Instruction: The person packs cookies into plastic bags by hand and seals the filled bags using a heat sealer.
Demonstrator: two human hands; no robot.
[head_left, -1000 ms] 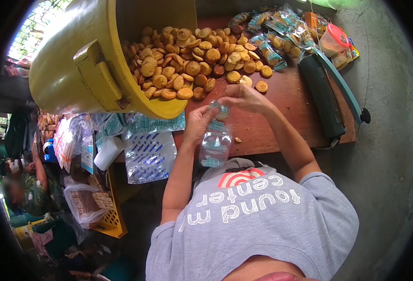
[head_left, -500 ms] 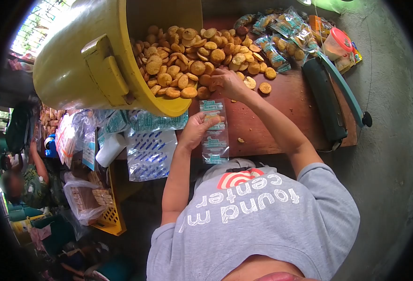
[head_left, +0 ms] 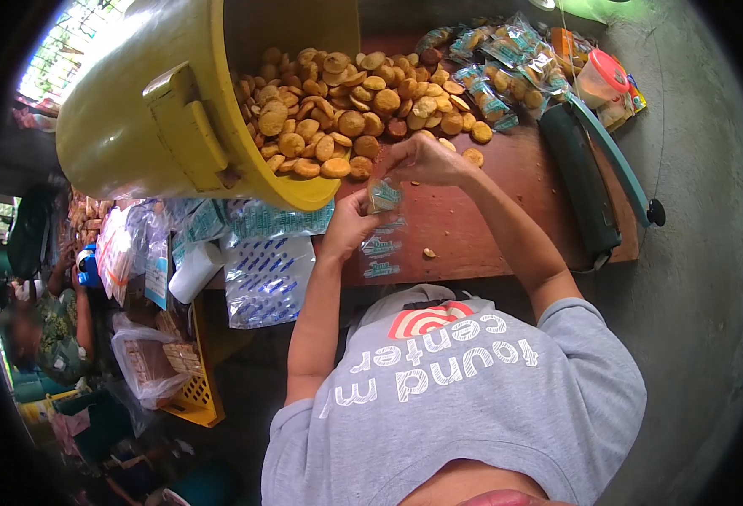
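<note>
My left hand (head_left: 353, 223) is closed on a clear plastic bag (head_left: 381, 246) with teal bakery print, which hangs over the table edge. Close above the bag's mouth, my right hand (head_left: 426, 160) has its fingers pinched and pointing down; what they hold, if anything, is hidden. Just beyond both hands lies a heap of round golden-brown cookies (head_left: 352, 123). It spills from a yellow bin (head_left: 135, 110) tipped on its side onto the reddish-brown table (head_left: 472, 228).
A bag sealer (head_left: 582, 177) with a teal lever stands at the right. Behind are filled cookie packets (head_left: 515, 51) and a red-lidded tub (head_left: 603, 78). Flat printed bags (head_left: 270, 278) hang at the left edge, near a yellow crate (head_left: 207, 371). Another person (head_left: 59, 329) is at far left.
My right hand has drawn back from the cookie heap to the bag's mouth. The bag's top is now bent and bunched at my left fingers, where it lay flatter before.
</note>
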